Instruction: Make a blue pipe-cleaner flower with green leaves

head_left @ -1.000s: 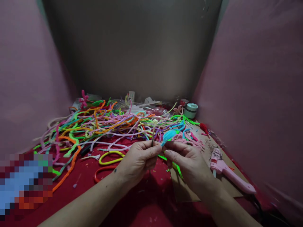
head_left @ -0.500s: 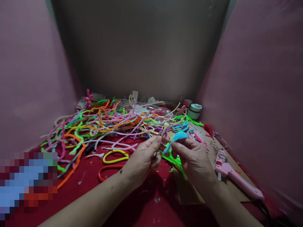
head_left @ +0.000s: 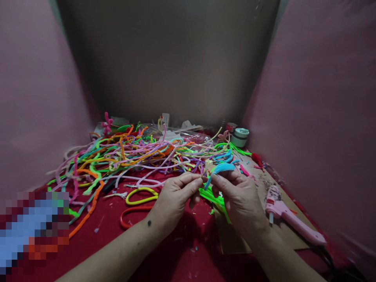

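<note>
My left hand [head_left: 174, 197] pinches a thin stem with a pale, cream-coloured tuft [head_left: 208, 162] at its top. Between the thumb and fingers of my right hand [head_left: 242, 199] is a curved blue fuzzy pipe-cleaner piece [head_left: 223, 168], its narrow end pointing down toward the stem. Both sets of fingertips are close together; whether the blue piece touches the stem, I cannot tell. Bright green pipe cleaners [head_left: 216, 199] lie just beneath the hands. Several blue curved pieces [head_left: 225, 156] rest behind them.
Tangled colourful pipe cleaners [head_left: 138, 150] spread across the red cloth [head_left: 182, 258]. A pink glue gun [head_left: 289, 217] lies on cardboard [head_left: 235, 241] at the right. A mint-green lidded jar [head_left: 240, 138] stands behind. Scissors with yellow [head_left: 141, 190] and red [head_left: 127, 209] loop handles lie left of my hands.
My left hand has turned slightly, and the stem's tuft sits a little lower and closer to the blue piece. My right hand keeps its grip. The view has shifted slightly.
</note>
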Tool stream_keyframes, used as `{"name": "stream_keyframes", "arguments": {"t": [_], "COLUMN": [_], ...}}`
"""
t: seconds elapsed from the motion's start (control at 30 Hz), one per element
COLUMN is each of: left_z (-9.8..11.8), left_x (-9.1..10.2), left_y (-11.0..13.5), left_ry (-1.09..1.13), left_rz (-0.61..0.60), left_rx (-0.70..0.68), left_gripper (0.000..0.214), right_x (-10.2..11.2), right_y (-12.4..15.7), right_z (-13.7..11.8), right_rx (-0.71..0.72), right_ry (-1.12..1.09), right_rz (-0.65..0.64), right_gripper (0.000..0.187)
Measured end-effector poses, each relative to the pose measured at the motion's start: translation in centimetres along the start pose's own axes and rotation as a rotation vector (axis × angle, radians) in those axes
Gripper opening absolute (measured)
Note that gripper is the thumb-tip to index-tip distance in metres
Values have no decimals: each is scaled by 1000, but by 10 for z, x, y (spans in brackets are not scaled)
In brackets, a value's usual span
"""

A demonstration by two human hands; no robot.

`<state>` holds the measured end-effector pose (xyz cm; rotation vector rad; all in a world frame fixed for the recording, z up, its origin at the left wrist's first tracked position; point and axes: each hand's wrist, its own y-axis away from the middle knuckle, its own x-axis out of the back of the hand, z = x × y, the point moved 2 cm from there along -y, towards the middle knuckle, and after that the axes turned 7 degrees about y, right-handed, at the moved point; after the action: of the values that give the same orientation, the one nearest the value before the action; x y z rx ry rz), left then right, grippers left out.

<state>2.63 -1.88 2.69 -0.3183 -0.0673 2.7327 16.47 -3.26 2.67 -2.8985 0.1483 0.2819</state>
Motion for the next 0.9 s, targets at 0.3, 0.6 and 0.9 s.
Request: {"name": "stream_keyframes", "arguments": {"t": [0.3, 0.6, 0.9], "left_z": [-2, -4, -4], "left_x": [-2, -2, -1], "left_y": [1, 1, -1], "left_ry": [45, 88, 84], "left_rz": [21, 40, 30], "left_rx": [63, 86, 85], "left_gripper": [20, 21, 17], "right_x": [-7, -6, -7], "right_y": [3, 6, 6], "right_z": [-2, 5, 7], "right_rx": [-41, -37, -23], "right_ry": [-16, -24, -7], "right_rz": [14, 35, 16], "right_gripper": [5, 7, 7]}}
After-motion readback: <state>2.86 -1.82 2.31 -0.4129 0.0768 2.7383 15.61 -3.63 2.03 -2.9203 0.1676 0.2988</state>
